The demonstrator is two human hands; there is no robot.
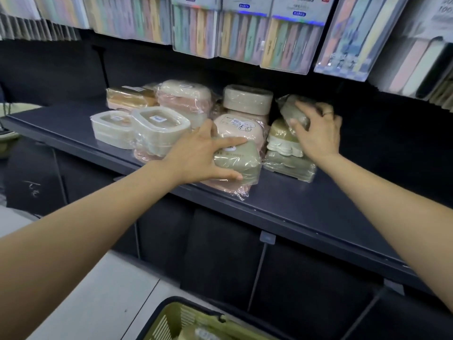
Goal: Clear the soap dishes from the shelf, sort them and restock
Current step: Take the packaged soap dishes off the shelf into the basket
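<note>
Nearest the camera, at the bottom edge, sits a green basket (196, 322) with slatted walls and something pale inside, too blurred to name. Above it, on the dark shelf (294, 207), lie the wrapped soap dishes (157, 123), stacked in loose piles near the middle. The left hand (196, 158) grips a green dish (237, 163) at the front of the shelf, thumb along the near side and fingers spread over the lid. The right hand (316, 133) clasps another green dish (293, 111), tilted atop the right-hand pile. These look light and stiff, but the clear film is likely slippery, so taking each by its short sides with the fingers wrapped under the rim seems safest. The front dish lies flat, its long axis running roughly left to right along the shelf; the raised dish slants, its near end dipping toward the shelf front.
</note>
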